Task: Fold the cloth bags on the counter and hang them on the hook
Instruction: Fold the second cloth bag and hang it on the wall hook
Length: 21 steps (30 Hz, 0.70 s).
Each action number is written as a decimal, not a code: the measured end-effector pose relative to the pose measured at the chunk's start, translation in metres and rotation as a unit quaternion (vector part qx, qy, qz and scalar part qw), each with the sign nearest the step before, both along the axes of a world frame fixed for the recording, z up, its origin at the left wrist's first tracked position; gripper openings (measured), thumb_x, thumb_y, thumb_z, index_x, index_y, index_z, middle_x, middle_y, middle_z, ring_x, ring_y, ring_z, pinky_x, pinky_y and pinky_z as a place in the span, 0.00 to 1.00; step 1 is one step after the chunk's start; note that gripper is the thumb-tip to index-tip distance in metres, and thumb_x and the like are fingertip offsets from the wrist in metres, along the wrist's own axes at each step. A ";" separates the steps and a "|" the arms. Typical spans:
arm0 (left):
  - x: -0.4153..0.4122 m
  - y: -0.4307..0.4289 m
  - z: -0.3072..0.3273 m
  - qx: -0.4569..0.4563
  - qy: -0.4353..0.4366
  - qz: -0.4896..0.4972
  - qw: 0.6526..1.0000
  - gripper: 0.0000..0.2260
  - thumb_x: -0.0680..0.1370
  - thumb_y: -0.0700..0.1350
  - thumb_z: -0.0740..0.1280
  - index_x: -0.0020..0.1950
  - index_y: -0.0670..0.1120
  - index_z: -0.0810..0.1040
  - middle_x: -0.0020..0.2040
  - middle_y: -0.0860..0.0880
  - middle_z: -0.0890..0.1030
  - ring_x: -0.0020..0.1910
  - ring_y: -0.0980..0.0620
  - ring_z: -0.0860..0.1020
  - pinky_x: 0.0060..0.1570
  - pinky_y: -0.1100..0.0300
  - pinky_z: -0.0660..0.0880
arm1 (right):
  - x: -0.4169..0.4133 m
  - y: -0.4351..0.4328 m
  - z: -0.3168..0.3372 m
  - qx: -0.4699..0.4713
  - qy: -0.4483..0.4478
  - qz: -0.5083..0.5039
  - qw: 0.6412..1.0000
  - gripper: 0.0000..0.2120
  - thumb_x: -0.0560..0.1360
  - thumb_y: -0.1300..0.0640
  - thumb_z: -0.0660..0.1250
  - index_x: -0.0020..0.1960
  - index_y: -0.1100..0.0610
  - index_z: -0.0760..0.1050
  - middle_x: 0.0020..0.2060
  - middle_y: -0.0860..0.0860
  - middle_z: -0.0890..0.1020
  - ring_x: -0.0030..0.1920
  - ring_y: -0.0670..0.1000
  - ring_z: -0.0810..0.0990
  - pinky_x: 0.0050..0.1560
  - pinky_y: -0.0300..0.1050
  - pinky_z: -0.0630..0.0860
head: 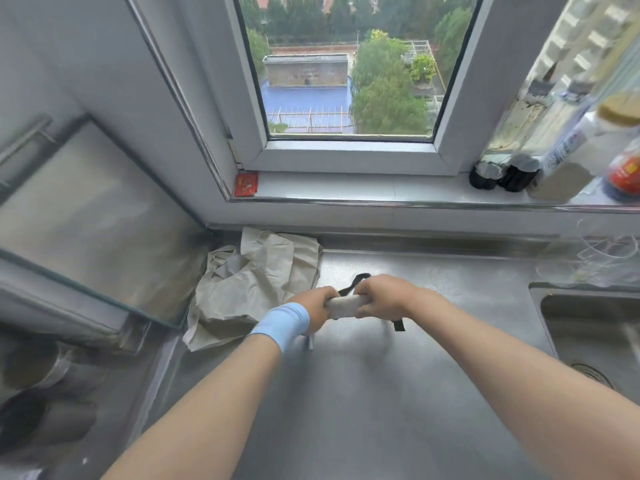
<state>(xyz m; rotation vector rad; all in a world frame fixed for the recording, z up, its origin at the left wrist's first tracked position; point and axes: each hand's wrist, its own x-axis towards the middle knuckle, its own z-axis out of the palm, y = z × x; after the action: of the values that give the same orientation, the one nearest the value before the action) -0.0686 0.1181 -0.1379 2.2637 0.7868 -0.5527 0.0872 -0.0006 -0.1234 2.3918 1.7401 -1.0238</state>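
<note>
We see a pale bag (344,304), folded into a short, tight roll, held above the steel counter (363,403). Its long axis runs left to right across the view, one end toward each hand.

The left hand (317,306) grips the left end and the right hand (381,296) grips the right end. Both have their fingers curled closely round the cloth, so we see only the middle of the roll between them. The ends are hidden inside the fists, and we cannot tell how many folds the roll has.

A black strap (358,281) rises from the top of the roll between the hands and loops away toward the window. A second black end (399,325) hangs under the right wrist; where it joins the roll is hidden. A small white piece (310,342) hangs under the left wrist, too blurred for us to identify. The left wrist carries a blue band (282,323).

A pile (249,285) of crumpled beige bags lies behind and left of the hands, in the counter's rear corner. It touches the back wall, and the left forearm covers its near edge.

A sink (588,327) is cut off at the right edge. Bottles (519,168) on the sill (381,194) are blurred and partly out of frame.
</note>
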 end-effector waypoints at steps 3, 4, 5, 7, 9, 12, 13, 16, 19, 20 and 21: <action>-0.022 0.015 0.035 -0.067 -0.017 0.018 0.997 0.09 0.73 0.43 0.62 0.46 0.58 0.75 0.39 0.45 0.81 0.31 0.46 0.76 0.32 0.51 0.77 | -0.013 0.021 0.043 -0.047 0.055 -0.017 0.997 0.06 0.71 0.50 0.67 0.43 0.52 0.78 0.34 0.51 0.83 0.28 0.49 0.78 0.28 0.40 0.72; -0.032 0.018 0.044 -0.082 -0.017 0.021 0.996 0.08 0.72 0.44 0.63 0.45 0.57 0.75 0.35 0.45 0.81 0.28 0.47 0.76 0.29 0.54 0.76 | -0.019 0.024 0.056 -0.055 0.063 -0.020 0.996 0.06 0.69 0.49 0.67 0.41 0.51 0.78 0.32 0.51 0.84 0.26 0.49 0.78 0.26 0.40 0.72; -0.048 0.024 0.057 -0.092 -0.021 0.020 0.995 0.08 0.71 0.43 0.64 0.45 0.57 0.75 0.33 0.47 0.80 0.27 0.46 0.76 0.28 0.55 0.76 | -0.030 0.030 0.071 -0.059 0.065 -0.018 0.996 0.06 0.68 0.49 0.67 0.40 0.51 0.78 0.32 0.51 0.84 0.26 0.49 0.78 0.26 0.41 0.72; -0.060 0.030 0.069 -0.100 -0.021 -0.003 0.995 0.10 0.70 0.41 0.67 0.45 0.56 0.76 0.36 0.51 0.81 0.35 0.47 0.80 0.37 0.54 0.80 | -0.038 0.037 0.086 -0.064 0.081 -0.017 0.995 0.05 0.67 0.48 0.68 0.39 0.49 0.79 0.33 0.50 0.85 0.28 0.49 0.79 0.26 0.41 0.72; -0.077 0.043 0.079 -0.103 -0.025 0.007 0.994 0.12 0.70 0.39 0.69 0.48 0.55 0.79 0.42 0.53 0.84 0.41 0.51 0.82 0.46 0.55 0.80 | -0.054 0.049 0.093 -0.041 0.058 0.001 0.997 0.05 0.68 0.47 0.69 0.40 0.48 0.80 0.35 0.49 0.85 0.33 0.48 0.81 0.27 0.38 0.72; -0.104 0.065 0.094 -0.111 -0.045 0.062 0.991 0.12 0.69 0.44 0.67 0.51 0.56 0.80 0.45 0.54 0.86 0.44 0.51 0.84 0.46 0.52 0.82 | -0.076 0.075 0.098 0.104 -0.118 0.078 0.985 0.12 0.71 0.40 0.69 0.50 0.45 0.79 0.44 0.46 0.83 0.45 0.50 0.80 0.39 0.41 0.71; -0.110 0.071 0.096 -0.122 -0.054 0.078 0.988 0.13 0.68 0.46 0.67 0.50 0.57 0.80 0.45 0.54 0.86 0.44 0.49 0.84 0.44 0.48 0.82 | -0.080 0.081 0.099 0.141 -0.170 0.102 0.970 0.15 0.73 0.38 0.67 0.54 0.44 0.77 0.47 0.45 0.82 0.49 0.51 0.79 0.44 0.44 0.71; -0.133 0.084 0.112 -0.151 -0.084 0.111 0.979 0.12 0.67 0.47 0.67 0.49 0.57 0.80 0.44 0.51 0.86 0.38 0.48 0.79 0.37 0.55 0.78 | -0.097 0.093 0.106 0.189 -0.277 0.167 0.927 0.18 0.78 0.36 0.57 0.57 0.47 0.73 0.49 0.48 0.79 0.52 0.52 0.78 0.52 0.49 0.66; -0.144 0.094 0.119 -0.210 -0.127 0.142 0.959 0.17 0.62 0.48 0.72 0.50 0.53 0.82 0.50 0.46 0.85 0.49 0.41 0.82 0.43 0.53 0.75 | -0.110 0.098 0.113 0.263 -0.324 0.186 0.889 0.23 0.78 0.39 0.53 0.66 0.49 0.71 0.52 0.51 0.78 0.56 0.55 0.77 0.63 0.52 0.66; -0.148 0.098 0.120 -0.234 -0.144 0.158 0.948 0.18 0.61 0.47 0.74 0.50 0.51 0.82 0.53 0.43 0.84 0.55 0.40 0.81 0.44 0.53 0.75 | -0.115 0.101 0.115 0.288 -0.340 0.194 0.874 0.25 0.76 0.42 0.54 0.69 0.51 0.69 0.56 0.53 0.77 0.59 0.57 0.75 0.69 0.56 0.64; -0.149 0.102 0.120 -0.266 -0.158 0.177 0.934 0.19 0.61 0.46 0.75 0.52 0.48 0.82 0.54 0.41 0.83 0.59 0.39 0.79 0.43 0.54 0.75 | -0.119 0.102 0.115 0.304 -0.359 0.205 0.859 0.29 0.74 0.44 0.57 0.72 0.53 0.66 0.60 0.56 0.75 0.64 0.59 0.72 0.71 0.60 0.61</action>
<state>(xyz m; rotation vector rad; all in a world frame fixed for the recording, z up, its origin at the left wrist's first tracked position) -0.2179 0.2197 -0.0176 1.6075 0.7473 -0.1862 -0.0316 0.1013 -0.0087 2.0273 2.2411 0.5011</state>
